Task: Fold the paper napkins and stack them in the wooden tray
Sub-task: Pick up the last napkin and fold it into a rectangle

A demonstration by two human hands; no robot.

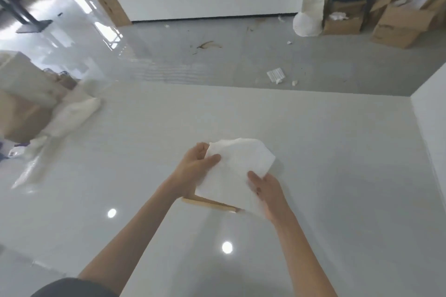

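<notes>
A white paper napkin (235, 169) is held up over the glossy white table (337, 176), partly bent and rumpled. My left hand (198, 164) pinches its upper left edge, thumb on top. My right hand (268, 194) grips its lower right edge. Under the napkin lies the wooden tray (210, 204); only its near rim shows, the rest is hidden by the napkin and my hands.
A crumpled plastic bag (70, 118) and cardboard boxes (21, 116) sit at the table's left edge. Beyond the table lies a grey floor with paper scraps (276, 76). More cardboard boxes (398, 24) stand at the far right wall. A white wall (432, 113) borders the table's right side.
</notes>
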